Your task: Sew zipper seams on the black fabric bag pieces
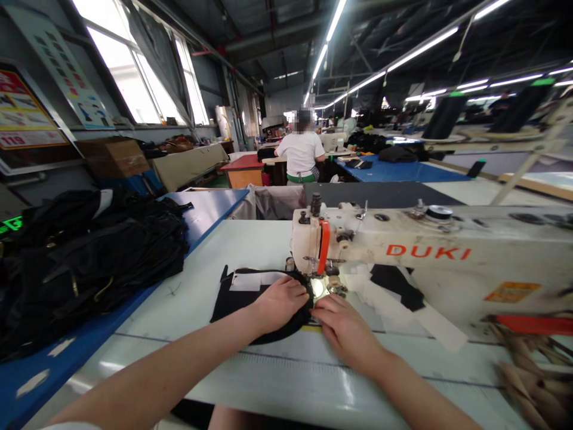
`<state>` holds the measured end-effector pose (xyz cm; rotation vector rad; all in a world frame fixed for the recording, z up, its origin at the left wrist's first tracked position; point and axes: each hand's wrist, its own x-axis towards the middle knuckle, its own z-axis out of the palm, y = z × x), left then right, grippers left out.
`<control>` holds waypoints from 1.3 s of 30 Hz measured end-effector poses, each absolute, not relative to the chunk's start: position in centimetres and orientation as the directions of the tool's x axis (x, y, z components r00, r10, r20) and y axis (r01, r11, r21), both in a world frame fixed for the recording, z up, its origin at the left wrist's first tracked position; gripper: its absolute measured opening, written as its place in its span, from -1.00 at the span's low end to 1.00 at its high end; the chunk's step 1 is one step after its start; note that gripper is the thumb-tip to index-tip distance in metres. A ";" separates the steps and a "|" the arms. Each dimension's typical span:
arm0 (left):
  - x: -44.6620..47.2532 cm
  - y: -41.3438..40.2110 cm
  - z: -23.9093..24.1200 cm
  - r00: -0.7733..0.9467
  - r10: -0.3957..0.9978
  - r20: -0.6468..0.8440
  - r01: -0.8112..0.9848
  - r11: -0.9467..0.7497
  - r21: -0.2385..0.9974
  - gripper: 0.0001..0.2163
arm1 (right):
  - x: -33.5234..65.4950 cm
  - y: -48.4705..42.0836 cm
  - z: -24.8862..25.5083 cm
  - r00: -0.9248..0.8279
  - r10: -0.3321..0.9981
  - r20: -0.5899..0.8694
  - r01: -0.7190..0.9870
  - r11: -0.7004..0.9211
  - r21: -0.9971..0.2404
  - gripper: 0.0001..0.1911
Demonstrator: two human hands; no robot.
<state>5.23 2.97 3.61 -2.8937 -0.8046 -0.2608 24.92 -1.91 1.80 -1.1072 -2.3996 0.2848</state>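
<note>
A white DUKI sewing machine (425,251) stands on the pale table (233,251). A black fabric piece (233,301) with a white patch lies under its needle (319,280). My left hand (280,301) rests on top of the black fabric just left of the needle, fingers curled down and pressed against the cloth. My right hand (344,325) lies flat beside it on the fabric's edge, right in front of the presser foot, fingers stretched toward the needle. The fabric under both hands is partly hidden.
A heap of black bags (89,257) fills the blue table on the left. Black and white cloth pieces (398,286) lie behind the needle. Cardboard cones (532,376) sit at the right. Another person in a white shirt (301,155) sits far ahead with their back turned.
</note>
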 end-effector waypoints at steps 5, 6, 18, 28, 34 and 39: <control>5.2 1.8 4.1 0.802 0.573 0.171 0.581 -0.814 -0.001 -0.76 | 24.7 -1.0 2.0 -0.467 0.802 0.372 0.745 0.584 -0.323 -0.73; 5.2 1.6 4.1 0.791 0.587 0.170 0.594 -0.804 0.015 -0.75 | 24.6 -0.9 2.0 -0.472 0.802 0.366 0.758 0.581 -0.297 -0.73; 4.1 0.9 2.3 0.706 0.653 0.274 0.618 -0.757 0.212 -0.66 | 24.1 -1.0 2.1 -0.535 0.779 0.327 0.786 0.601 -0.147 -0.78; 4.0 1.6 2.4 0.734 0.624 0.269 0.591 -0.782 0.199 -0.65 | 23.9 -0.7 2.4 -0.514 0.800 0.310 0.803 0.576 -0.155 -0.81; 4.5 2.6 2.3 0.716 0.639 0.280 0.620 -0.767 0.166 -0.67 | 23.8 -0.7 2.4 -0.483 0.814 0.323 0.820 0.549 -0.159 -0.83; 5.0 3.4 2.4 0.701 0.650 0.294 0.637 -0.756 0.150 -0.69 | 23.7 -0.7 2.4 -0.477 0.818 0.322 0.829 0.541 -0.144 -0.83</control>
